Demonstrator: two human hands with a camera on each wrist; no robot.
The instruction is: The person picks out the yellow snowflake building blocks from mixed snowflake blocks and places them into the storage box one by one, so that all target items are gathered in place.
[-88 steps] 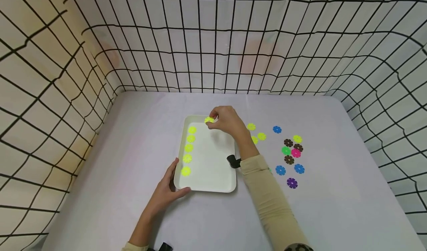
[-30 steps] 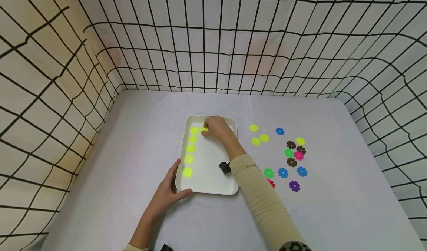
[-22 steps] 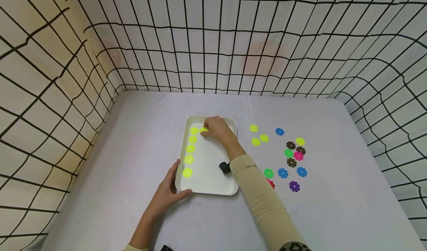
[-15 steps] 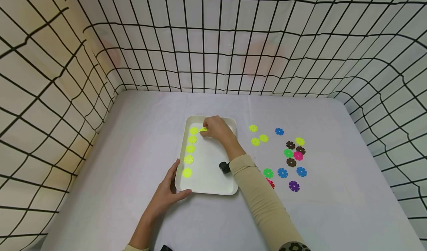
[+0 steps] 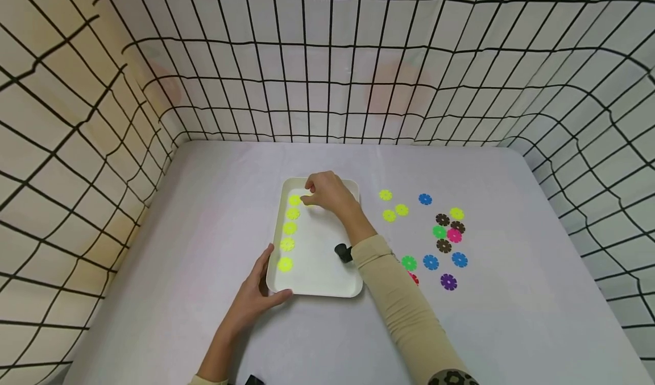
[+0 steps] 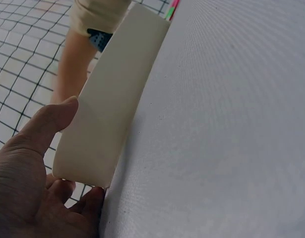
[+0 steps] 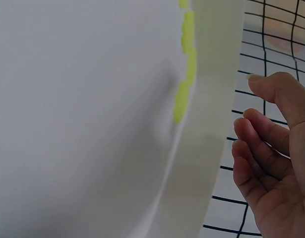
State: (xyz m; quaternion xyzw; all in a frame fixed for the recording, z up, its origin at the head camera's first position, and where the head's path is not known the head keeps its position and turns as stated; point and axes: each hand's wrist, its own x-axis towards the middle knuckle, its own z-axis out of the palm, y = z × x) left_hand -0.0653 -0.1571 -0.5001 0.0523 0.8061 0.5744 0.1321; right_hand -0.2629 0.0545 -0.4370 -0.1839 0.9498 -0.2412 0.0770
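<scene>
Yellow notched plastic discs [image 5: 289,227] lie in a column along the left side of a white rectangular tray [image 5: 327,265]. My left hand [image 5: 253,295] grips the tray's near left corner. In the left wrist view, its thumb rests at the rim of the tray [image 6: 107,104] while the fingers bend round the corner. My right hand [image 5: 330,191] is over the tray's far end, thumb and fingers apart with nothing between them. Another yellow disc [image 5: 311,204] shows beneath it, mostly hidden, right of the column's top. The right wrist view shows the right hand [image 7: 276,158] beyond the tray wall.
Right of the tray, several loose discs lie on the white table: yellow [image 5: 401,210], blue [image 5: 431,262], brown [image 5: 443,245], green [image 5: 439,232], pink [image 5: 454,235] and purple [image 5: 448,282]. A red disc [image 5: 414,278] is partly behind the right sleeve. Black wire mesh [image 5: 332,83] surrounds the back and sides.
My right hand brought a yellow disc from the tray's far edge down beside the column's top, then let it go and lifted slightly. The left hand stays on the tray.
</scene>
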